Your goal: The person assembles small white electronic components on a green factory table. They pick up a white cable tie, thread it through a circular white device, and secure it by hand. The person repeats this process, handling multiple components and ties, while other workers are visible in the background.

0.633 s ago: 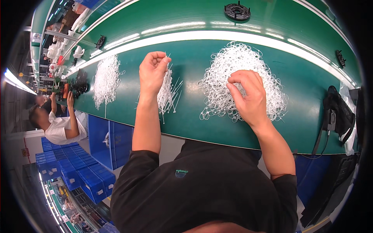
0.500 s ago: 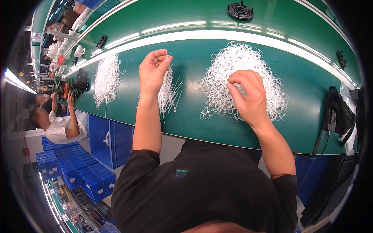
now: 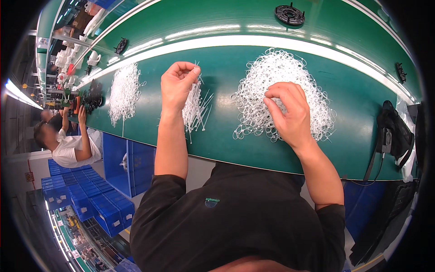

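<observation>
My left hand [image 3: 177, 86] is raised over a bundle of straight white cable ties [image 3: 195, 109]. Its thumb and forefinger pinch a thin white cable tie [image 3: 202, 80], whose end pokes up past the fingertips. To the right, a big heap of white cable ties closed into loops [image 3: 258, 77] lies on the green table. My right hand [image 3: 293, 111] hovers in front of that heap, thumb and forefinger tips brought together. Whatever sits between those tips is too small to make out against the white loops.
Another white pile of ties [image 3: 124, 93] lies farther left. Black round parts [image 3: 290, 15] sit on the green belt [image 3: 204, 18] behind the table. A black bag with a cable [image 3: 394, 133] rests at the right end. A co-worker [image 3: 74, 145] sits at left, near blue bins [image 3: 108, 211].
The black parts on the belt have shifted to the right. My left hand's fingers have lowered slightly, with the tie still pinched. My right hand has hardly moved.
</observation>
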